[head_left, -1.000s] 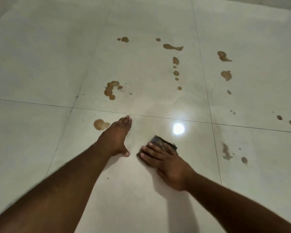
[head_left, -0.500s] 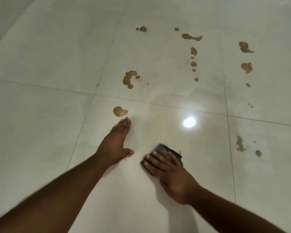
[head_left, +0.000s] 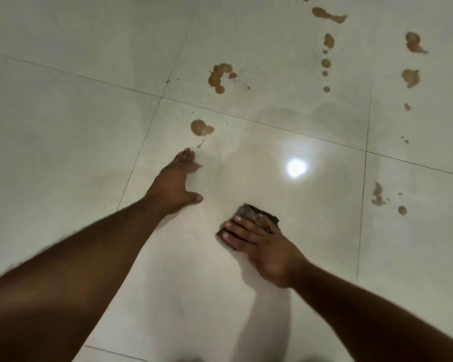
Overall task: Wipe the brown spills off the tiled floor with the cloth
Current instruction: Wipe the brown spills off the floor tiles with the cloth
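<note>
Right hand (head_left: 266, 245): fingers (head_left: 242, 227) straight, close together, laid flat on top of the cloth (head_left: 256, 214), pressing it to the tiled floor (head_left: 63, 131). No curl round the cloth visible. Thumb hidden on the far side of the hand.

Cloth: dark, folded, small. Only its far edge and left corner show past the fingers; the rest lies under the hand, so its full outline cannot be made out. It sits on the central tile, below and left of a bright light reflection (head_left: 296, 168).

Left hand (head_left: 177, 184): palm down on the same tile, fingers extended forward, thumb spread to the side, holding nothing. Fingertips blurred; count of fingers not readable. Well apart from the cloth.

Both forearms run out of the lower frame edge.

Brown spills, outward from the hands:
- rounded blot (head_left: 200, 128) just beyond the left fingertips, with a tiny drop beneath it;
- curved blot (head_left: 217, 77) on the next tile up;
- line of drops (head_left: 326, 63) further right, topped by an elongated smear (head_left: 328, 14);
- two blots (head_left: 411, 77) near the right edge on a separate tile;
- streak and drop (head_left: 378, 194) on the tile right of the cloth.

A spill at the top edge is cut off. Faint dull sheen around the reflection; wet or dry cannot be told.
</note>
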